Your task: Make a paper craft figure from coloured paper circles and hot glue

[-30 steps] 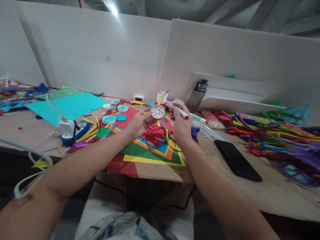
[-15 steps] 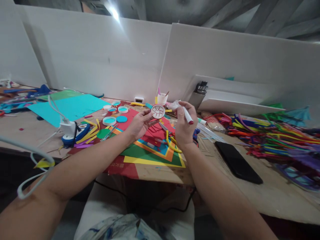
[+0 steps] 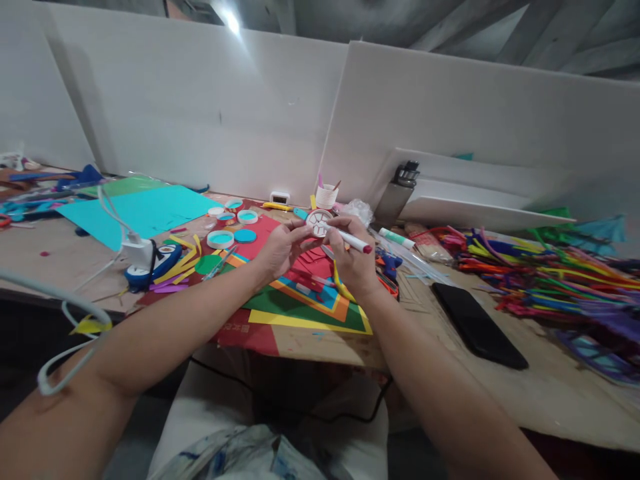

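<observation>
My left hand (image 3: 283, 248) holds up a small white round lid (image 3: 316, 221) with red lines drawn on its face. My right hand (image 3: 350, 261) grips a white marker with a red end cap (image 3: 349, 240), and the marker's tip rests on the lid. Both hands hover over a stack of coloured paper sheets (image 3: 310, 303) in red, green, yellow, orange and blue on the wooden table.
Several white lids with teal insides (image 3: 220, 239) lie left of my hands, beside a large teal sheet (image 3: 135, 212). A black phone (image 3: 479, 324) lies to the right, with a heap of coloured pipe cleaners (image 3: 545, 270) beyond. A paper cup (image 3: 326, 195) and metal bottle (image 3: 397, 193) stand at the back.
My right hand has swung the marker down and left, bringing its tip onto the lid. The left hand has kept holding the lid, shifting only slightly.
</observation>
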### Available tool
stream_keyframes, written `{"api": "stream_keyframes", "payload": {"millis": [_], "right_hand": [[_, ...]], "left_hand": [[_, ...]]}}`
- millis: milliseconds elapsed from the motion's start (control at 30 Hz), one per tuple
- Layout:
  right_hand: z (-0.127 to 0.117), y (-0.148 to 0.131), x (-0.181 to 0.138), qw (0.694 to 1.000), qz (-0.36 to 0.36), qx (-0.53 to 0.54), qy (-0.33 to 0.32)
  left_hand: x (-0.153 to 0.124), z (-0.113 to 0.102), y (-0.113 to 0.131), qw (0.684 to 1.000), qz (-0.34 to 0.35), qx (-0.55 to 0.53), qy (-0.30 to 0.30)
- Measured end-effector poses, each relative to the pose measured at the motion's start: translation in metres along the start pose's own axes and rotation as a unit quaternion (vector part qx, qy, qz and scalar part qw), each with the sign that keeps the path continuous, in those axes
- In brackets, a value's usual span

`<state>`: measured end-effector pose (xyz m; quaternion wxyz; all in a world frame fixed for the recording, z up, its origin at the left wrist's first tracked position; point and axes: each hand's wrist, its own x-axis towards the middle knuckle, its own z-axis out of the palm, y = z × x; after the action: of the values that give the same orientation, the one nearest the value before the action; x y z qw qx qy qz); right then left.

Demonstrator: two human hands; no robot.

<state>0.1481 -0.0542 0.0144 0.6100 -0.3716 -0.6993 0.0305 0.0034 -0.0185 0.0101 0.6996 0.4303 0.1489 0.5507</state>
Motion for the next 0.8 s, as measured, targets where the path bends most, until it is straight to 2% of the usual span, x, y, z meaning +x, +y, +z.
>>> {"api": "stream_keyframes", "payload": {"millis": [167, 800], "right_hand": [[-0.001, -0.0012, -0.0004, 1.0, 0.004, -0.007, -0.016], [0.0004, -0.0042, 0.0007, 1.0, 0.011, -0.004, -0.009]], "left_hand": [[0.0021, -0.0033, -0.0023, 1.0, 0.006, 0.002, -0.012], [0.0, 0.0001, -0.0012, 1.0, 0.009, 0.006, 0.001]]}}
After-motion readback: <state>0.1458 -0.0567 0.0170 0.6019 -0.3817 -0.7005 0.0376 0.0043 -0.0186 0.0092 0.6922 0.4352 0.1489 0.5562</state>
